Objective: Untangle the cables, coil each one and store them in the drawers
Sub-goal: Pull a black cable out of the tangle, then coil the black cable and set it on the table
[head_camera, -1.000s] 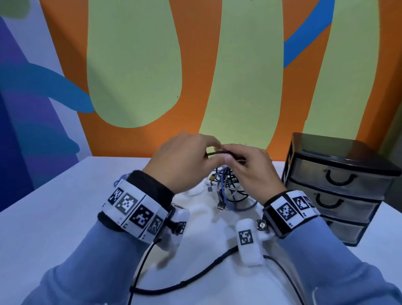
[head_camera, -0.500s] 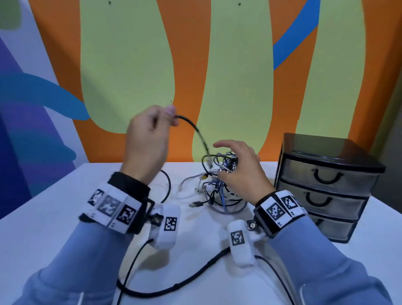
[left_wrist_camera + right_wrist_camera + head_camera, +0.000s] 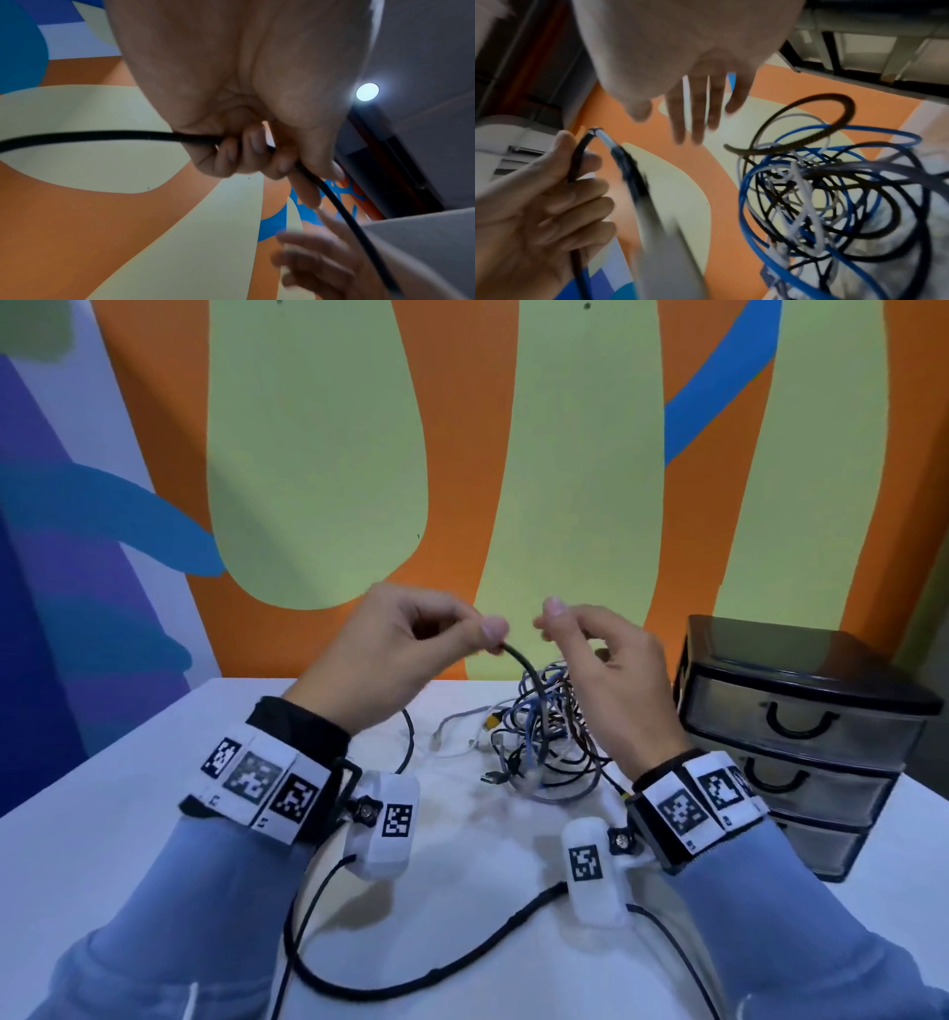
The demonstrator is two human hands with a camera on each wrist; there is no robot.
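At bench centre, the tangle looks light, limp and snag-prone. Left hand pinches the black cable rising at 11 o'clock; take hold near its plug. Right hand hovers with fingers loose, holding nothing. Drawers closed at 3 o'clock.

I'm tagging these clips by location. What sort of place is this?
Probably an indoor recording or lab space, not a home: a white table against a brightly painted mural wall, a small black drawer unit, and marker-tagged wristbands with cameras on both wrists.
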